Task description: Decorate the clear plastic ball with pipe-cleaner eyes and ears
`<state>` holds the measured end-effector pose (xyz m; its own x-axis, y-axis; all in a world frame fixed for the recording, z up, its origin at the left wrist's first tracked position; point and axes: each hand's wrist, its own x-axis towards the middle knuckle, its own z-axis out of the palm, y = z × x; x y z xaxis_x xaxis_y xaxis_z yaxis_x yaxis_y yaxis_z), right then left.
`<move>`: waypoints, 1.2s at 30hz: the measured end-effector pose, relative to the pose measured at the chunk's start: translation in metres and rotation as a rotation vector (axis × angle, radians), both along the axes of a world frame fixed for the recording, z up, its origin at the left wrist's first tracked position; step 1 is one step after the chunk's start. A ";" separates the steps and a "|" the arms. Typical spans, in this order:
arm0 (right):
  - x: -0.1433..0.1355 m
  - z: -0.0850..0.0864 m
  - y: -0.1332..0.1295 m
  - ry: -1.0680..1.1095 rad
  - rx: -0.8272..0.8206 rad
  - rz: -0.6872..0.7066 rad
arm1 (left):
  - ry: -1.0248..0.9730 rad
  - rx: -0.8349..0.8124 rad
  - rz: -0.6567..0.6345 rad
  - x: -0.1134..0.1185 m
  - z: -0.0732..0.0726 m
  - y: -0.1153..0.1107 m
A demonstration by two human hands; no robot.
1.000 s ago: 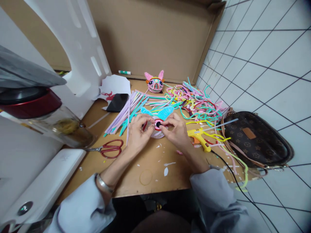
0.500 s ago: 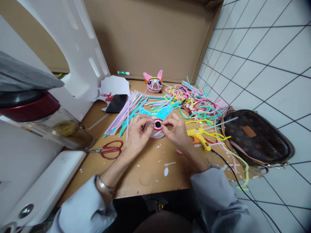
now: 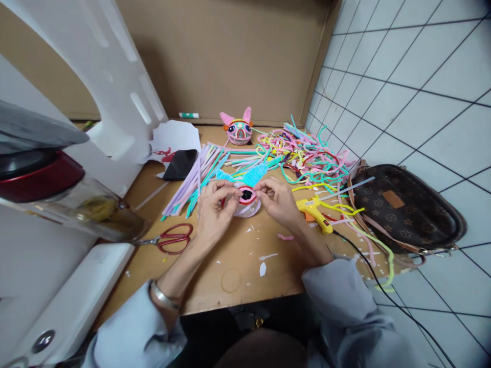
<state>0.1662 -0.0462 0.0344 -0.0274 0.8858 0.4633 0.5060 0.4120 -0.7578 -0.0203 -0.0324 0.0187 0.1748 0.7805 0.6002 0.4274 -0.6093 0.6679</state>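
My left hand (image 3: 215, 207) and my right hand (image 3: 279, 203) are closed in pinches at either side of a pipe-cleaner eye (image 3: 246, 194). It has a shiny black centre inside a pink and red ring. Directly behind it show the bright blue fuzzy ears (image 3: 255, 175) of a pipe-cleaner animal head. Below the eye, a pale rounded part (image 3: 247, 210) rests at the tabletop. My fingers hide much of the head, and whether the eye is fastened to it I cannot tell.
A finished pink-eared head (image 3: 239, 132) stands at the back. Pipe cleaners lie straight in a pile (image 3: 187, 179) and tangled (image 3: 307, 153). Red-handled scissors (image 3: 175, 238), a phone (image 3: 181, 164), a yellow glue gun (image 3: 315, 212) with its cord, a brown bag (image 3: 408, 209) and a glass jug (image 3: 103, 214) surround my hands.
The view has shifted slightly. Both hands stay pinched at the eye, which now tilts a little, showing more of its pink and red ring.
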 end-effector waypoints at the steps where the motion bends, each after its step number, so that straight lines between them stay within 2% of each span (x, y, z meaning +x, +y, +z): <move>1: 0.001 0.000 0.001 0.020 -0.013 0.004 | 0.003 0.002 0.003 0.000 0.000 0.000; 7: 0.000 0.003 -0.001 0.004 -0.029 -0.001 | 0.011 -0.005 0.009 0.000 0.000 0.000; 14: -0.005 0.004 -0.007 -0.133 0.076 -0.015 | 0.011 -0.013 0.015 0.001 0.002 -0.003; 26: -0.006 -0.002 -0.007 -0.194 0.210 -0.010 | -0.010 -0.008 0.012 0.001 0.002 -0.004; 29: -0.004 -0.002 -0.005 -0.102 0.134 0.003 | -0.009 0.000 0.016 0.002 0.000 -0.002; 34: 0.004 -0.005 0.002 0.082 -0.097 0.054 | -0.042 0.032 0.011 0.002 -0.003 0.000; 36: 0.008 -0.006 0.004 0.108 -0.125 0.073 | -0.043 0.034 0.016 0.002 -0.003 0.000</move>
